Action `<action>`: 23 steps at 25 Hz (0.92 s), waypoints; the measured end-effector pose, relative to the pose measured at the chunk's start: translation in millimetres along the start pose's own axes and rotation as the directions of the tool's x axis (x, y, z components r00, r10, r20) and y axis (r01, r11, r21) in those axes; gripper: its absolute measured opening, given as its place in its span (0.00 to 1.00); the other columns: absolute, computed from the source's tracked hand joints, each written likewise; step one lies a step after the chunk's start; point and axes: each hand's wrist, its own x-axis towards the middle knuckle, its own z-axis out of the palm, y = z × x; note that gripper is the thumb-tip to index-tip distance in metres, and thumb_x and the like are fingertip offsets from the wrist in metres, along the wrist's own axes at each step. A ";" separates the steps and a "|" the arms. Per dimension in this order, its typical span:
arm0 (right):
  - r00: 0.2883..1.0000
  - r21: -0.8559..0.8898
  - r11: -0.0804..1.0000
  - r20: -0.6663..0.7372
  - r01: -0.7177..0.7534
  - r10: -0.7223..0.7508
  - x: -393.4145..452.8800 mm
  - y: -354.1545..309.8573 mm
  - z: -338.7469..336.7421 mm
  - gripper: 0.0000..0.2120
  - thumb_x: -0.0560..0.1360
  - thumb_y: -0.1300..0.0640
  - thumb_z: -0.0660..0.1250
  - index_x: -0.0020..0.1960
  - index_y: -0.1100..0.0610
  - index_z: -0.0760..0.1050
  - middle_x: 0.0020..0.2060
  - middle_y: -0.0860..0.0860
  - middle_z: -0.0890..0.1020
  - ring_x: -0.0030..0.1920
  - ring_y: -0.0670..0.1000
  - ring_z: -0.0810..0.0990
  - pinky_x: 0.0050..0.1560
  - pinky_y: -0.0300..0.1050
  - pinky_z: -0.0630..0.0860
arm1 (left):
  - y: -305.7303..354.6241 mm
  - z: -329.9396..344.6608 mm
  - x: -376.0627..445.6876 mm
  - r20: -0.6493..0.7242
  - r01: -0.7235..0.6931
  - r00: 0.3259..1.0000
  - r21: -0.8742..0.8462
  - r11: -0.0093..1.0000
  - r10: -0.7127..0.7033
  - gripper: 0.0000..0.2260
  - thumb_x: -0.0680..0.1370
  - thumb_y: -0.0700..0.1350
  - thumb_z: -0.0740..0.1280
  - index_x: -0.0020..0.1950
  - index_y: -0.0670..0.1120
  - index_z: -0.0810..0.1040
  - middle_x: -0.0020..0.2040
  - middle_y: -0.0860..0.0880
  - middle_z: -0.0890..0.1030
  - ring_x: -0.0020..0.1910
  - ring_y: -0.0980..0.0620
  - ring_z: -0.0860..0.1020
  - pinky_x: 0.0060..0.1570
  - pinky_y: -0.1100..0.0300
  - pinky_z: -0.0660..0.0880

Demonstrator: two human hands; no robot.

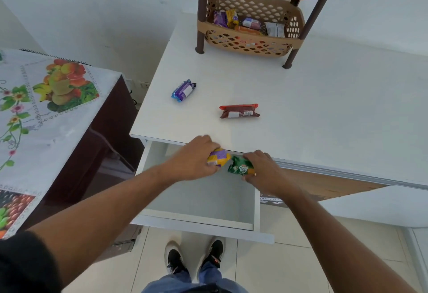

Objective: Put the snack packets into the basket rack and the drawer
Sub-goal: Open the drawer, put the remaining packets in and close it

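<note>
Head view, lower centre: both hands hang over the open white drawer, left hand gripping a yellow-purple snack packet, right hand pinching a green foil packet. Purple packet and red-brown packet lie on the white worktop; beige plastic basket rack at upper centre holds more.

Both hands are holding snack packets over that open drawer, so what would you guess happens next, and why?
Probably lowering and releasing both packets into the drawer. The left hand grips the yellow-purple packet and the right hand the green packet, both held above its open, bare-looking inside.
</note>
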 end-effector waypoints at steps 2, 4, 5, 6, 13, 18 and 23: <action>0.995 0.013 0.999 0.085 0.047 -0.048 -6.8 -7.6 14.9 0.27 0.71 0.49 0.73 0.68 0.51 0.70 0.57 0.49 0.74 0.58 0.52 0.71 0.59 0.50 0.70 | -16.4 8.5 -30.2 0.185 -0.039 0.981 -0.052 0.998 0.048 0.22 0.72 0.62 0.68 0.62 0.53 0.76 0.51 0.54 0.72 0.48 0.55 0.71 0.49 0.57 0.73; 0.981 0.007 0.997 0.179 0.071 -0.071 -5.5 -15.8 33.8 0.27 0.72 0.49 0.72 0.68 0.51 0.69 0.57 0.49 0.73 0.58 0.51 0.71 0.56 0.48 0.70 | -34.0 24.6 -45.3 0.322 -0.024 0.946 -0.014 1.000 0.028 0.23 0.73 0.62 0.68 0.64 0.53 0.75 0.53 0.54 0.72 0.49 0.55 0.71 0.50 0.59 0.73; 0.973 -0.010 0.997 0.219 0.073 -0.069 -1.7 -19.7 44.8 0.27 0.72 0.49 0.72 0.68 0.51 0.69 0.57 0.50 0.74 0.57 0.51 0.71 0.56 0.48 0.70 | -42.6 34.8 -46.4 0.370 -0.008 0.929 0.028 1.000 -0.003 0.23 0.74 0.61 0.69 0.66 0.53 0.75 0.54 0.53 0.72 0.51 0.54 0.71 0.51 0.59 0.74; 0.968 -0.037 0.997 0.246 0.069 -0.057 2.8 -23.5 55.7 0.27 0.72 0.48 0.72 0.68 0.52 0.69 0.57 0.51 0.74 0.57 0.53 0.72 0.57 0.49 0.71 | -50.4 45.6 -44.1 0.410 0.014 0.911 0.074 0.997 -0.043 0.23 0.74 0.60 0.70 0.66 0.52 0.75 0.55 0.52 0.72 0.52 0.53 0.71 0.51 0.58 0.74; 0.949 -0.166 0.986 0.306 -0.021 0.072 41.7 -35.3 133.2 0.23 0.73 0.56 0.68 0.66 0.57 0.69 0.60 0.56 0.74 0.59 0.59 0.73 0.56 0.53 0.73 | -94.8 114.5 -15.4 0.514 0.182 0.812 0.228 0.957 -0.277 0.23 0.75 0.50 0.73 0.67 0.44 0.74 0.62 0.43 0.73 0.61 0.43 0.72 0.57 0.50 0.74; 0.940 -0.242 0.970 0.323 -0.033 0.112 60.4 -24.5 168.1 0.22 0.72 0.62 0.64 0.66 0.59 0.67 0.60 0.58 0.71 0.58 0.59 0.73 0.53 0.51 0.71 | -108.5 148.1 -8.6 0.530 0.161 0.802 0.252 0.954 -0.276 0.26 0.74 0.47 0.74 0.69 0.43 0.70 0.64 0.43 0.74 0.63 0.44 0.71 0.56 0.50 0.75; 0.926 -0.279 0.960 0.356 -0.025 0.128 72.4 -17.6 196.1 0.23 0.72 0.63 0.64 0.67 0.60 0.67 0.61 0.58 0.72 0.58 0.59 0.74 0.53 0.52 0.71 | -113.4 167.4 -5.3 0.563 0.163 0.758 0.326 0.931 -0.330 0.28 0.76 0.43 0.71 0.73 0.42 0.64 0.67 0.42 0.72 0.66 0.43 0.69 0.55 0.49 0.74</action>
